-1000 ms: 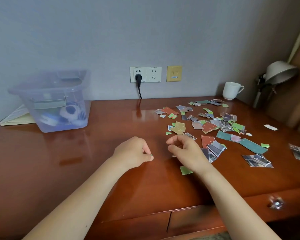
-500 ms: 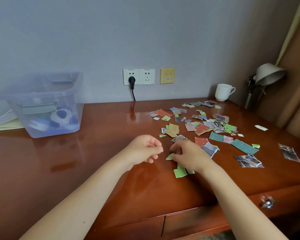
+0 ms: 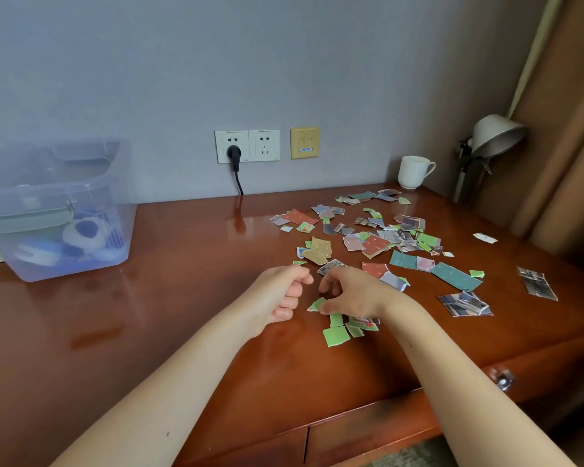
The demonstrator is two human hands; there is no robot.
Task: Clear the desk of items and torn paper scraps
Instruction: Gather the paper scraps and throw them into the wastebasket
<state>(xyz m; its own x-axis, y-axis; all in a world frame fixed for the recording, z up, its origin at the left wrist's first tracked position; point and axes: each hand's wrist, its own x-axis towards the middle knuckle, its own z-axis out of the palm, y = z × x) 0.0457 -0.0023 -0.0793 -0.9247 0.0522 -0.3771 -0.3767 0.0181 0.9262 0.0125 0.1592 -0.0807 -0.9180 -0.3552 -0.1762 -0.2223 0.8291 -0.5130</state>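
Observation:
Torn paper scraps [image 3: 371, 244] in green, red, teal and grey lie scattered over the right half of the wooden desk [image 3: 182, 298]. My right hand [image 3: 354, 293] arches over the near end of the pile, and its thumb and fingertips pinch a small green scrap [image 3: 317, 304]. More green scraps [image 3: 334, 335] lie just below that hand. My left hand [image 3: 284, 294] is curled into a fist right beside it, knuckles almost touching, and nothing shows inside it.
A clear plastic bin [image 3: 54, 214] holding a soft ball and other items stands at the back left. A white mug [image 3: 413, 171] and a desk lamp [image 3: 496, 133] stand at the back right. A plug sits in the wall outlet [image 3: 233, 151]. A drawer knob [image 3: 503, 379] juts out at the front.
Both hands have slid forward and closer together. My right hand came down onto the green scraps and took one between its fingers. The view has shifted slightly right.

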